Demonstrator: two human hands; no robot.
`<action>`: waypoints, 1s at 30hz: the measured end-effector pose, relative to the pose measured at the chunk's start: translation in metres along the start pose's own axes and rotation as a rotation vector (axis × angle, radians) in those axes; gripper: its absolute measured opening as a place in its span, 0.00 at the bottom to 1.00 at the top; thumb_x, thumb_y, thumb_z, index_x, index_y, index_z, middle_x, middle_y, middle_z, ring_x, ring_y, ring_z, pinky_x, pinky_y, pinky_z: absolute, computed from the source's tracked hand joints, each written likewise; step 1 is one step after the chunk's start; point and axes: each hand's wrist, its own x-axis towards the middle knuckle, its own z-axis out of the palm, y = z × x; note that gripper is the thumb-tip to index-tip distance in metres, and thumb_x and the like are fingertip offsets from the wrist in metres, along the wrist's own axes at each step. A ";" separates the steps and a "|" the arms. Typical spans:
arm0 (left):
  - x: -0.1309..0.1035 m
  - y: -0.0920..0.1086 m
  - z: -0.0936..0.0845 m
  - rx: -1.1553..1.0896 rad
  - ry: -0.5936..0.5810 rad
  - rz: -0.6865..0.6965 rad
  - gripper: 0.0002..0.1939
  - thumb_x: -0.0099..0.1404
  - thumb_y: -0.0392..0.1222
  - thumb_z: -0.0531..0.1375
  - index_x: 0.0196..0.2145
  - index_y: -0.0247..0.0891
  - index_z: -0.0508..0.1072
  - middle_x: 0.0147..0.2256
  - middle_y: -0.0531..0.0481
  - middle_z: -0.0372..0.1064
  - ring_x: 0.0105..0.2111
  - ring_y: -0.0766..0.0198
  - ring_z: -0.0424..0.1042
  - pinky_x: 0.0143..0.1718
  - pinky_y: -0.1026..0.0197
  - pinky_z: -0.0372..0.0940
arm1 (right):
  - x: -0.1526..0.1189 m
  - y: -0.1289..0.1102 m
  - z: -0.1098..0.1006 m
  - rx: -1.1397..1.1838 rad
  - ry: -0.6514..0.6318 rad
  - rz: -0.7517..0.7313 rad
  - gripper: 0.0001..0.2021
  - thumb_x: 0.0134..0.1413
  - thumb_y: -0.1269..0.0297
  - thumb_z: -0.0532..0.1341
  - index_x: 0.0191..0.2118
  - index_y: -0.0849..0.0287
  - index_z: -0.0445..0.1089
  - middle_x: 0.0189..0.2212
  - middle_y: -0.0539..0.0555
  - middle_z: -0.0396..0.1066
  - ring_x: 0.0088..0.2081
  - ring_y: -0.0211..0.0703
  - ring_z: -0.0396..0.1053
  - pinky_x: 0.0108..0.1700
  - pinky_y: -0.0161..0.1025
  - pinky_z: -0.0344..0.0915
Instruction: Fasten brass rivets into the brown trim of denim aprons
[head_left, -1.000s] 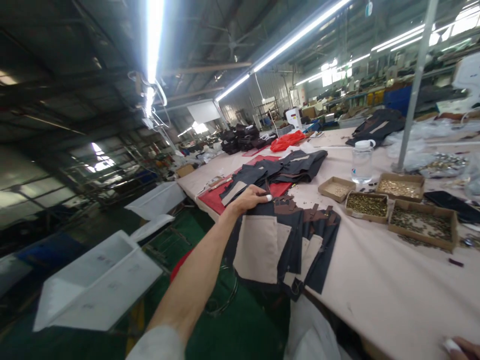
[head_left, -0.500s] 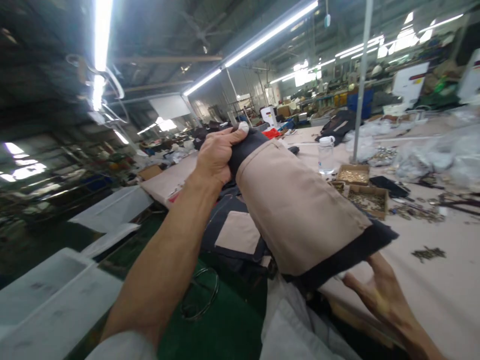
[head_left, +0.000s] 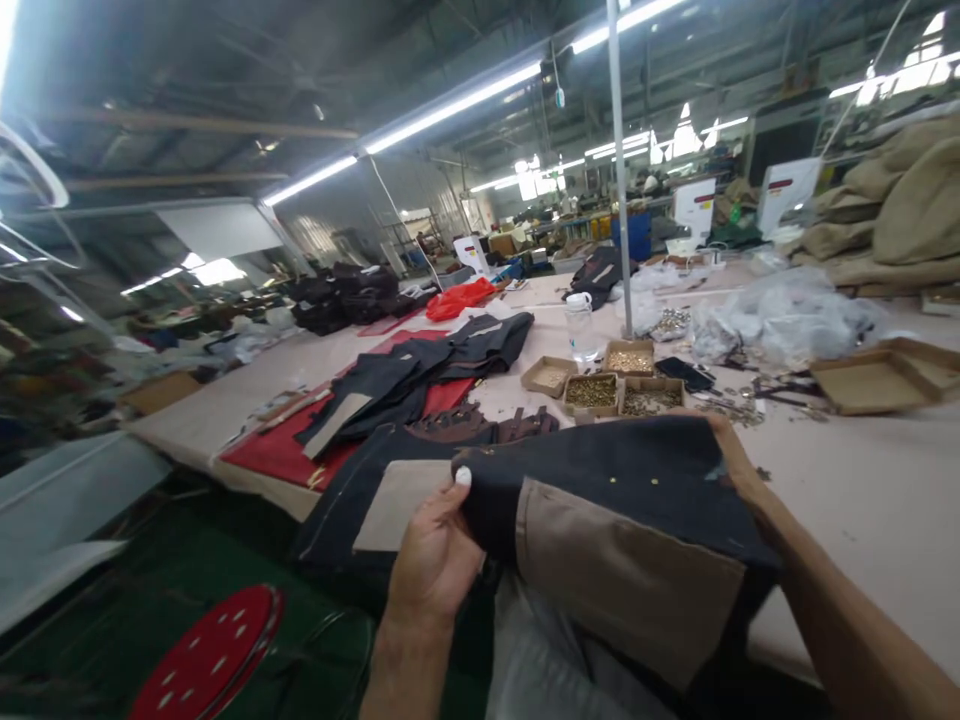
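A dark fabric piece (head_left: 600, 455) with a beige pocket panel (head_left: 630, 570) is stretched between my hands above the table's near edge. Two small brass-coloured studs show on its dark part. My left hand (head_left: 439, 540) pinches its left end, thumb on top with a white covering on the tip. At the far right corner, my right hand (head_left: 731, 455) grips the cloth; most of its fingers are hidden behind it. Beneath and left of my left hand lies another dark piece with a beige patch (head_left: 405, 505).
Small boxes of metal fittings (head_left: 592, 392), a water bottle (head_left: 580, 328) and a phone (head_left: 684, 374) stand beyond the cloth. Dark garment pieces (head_left: 420, 365) lie on red material at the left. A metal pole (head_left: 619, 180) rises from the table. A red stool (head_left: 210, 655) is at lower left.
My view has turned right. The fabric has swung from raised and slanting to lower and more level, showing its studded dark part. My right hand has moved from its lower edge to the upper right corner.
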 end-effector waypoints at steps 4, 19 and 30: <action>-0.015 -0.035 -0.052 -0.081 0.033 -0.078 0.20 0.67 0.37 0.56 0.55 0.45 0.75 0.49 0.46 0.78 0.59 0.51 0.70 0.65 0.40 0.59 | 0.028 -0.008 0.000 0.005 -0.051 -0.004 0.11 0.48 0.64 0.60 0.32 0.65 0.78 0.27 0.54 0.76 0.29 0.44 0.71 0.30 0.35 0.64; 0.004 -0.154 -0.134 0.280 0.619 -0.070 0.09 0.59 0.35 0.61 0.38 0.33 0.76 0.37 0.45 0.76 0.44 0.56 0.76 0.55 0.50 0.68 | 0.053 0.006 0.049 -0.376 -0.212 -0.374 0.17 0.51 0.72 0.61 0.47 0.60 0.78 0.38 0.55 0.75 0.39 0.43 0.70 0.38 0.35 0.55; -0.064 -0.143 0.044 1.354 -0.936 0.751 0.19 0.64 0.32 0.56 0.52 0.40 0.71 0.52 0.40 0.72 0.58 0.49 0.67 0.65 0.44 0.57 | 0.064 0.005 0.073 -0.363 -0.273 -0.367 0.16 0.49 0.77 0.58 0.42 0.62 0.77 0.34 0.54 0.73 0.35 0.41 0.67 0.37 0.35 0.55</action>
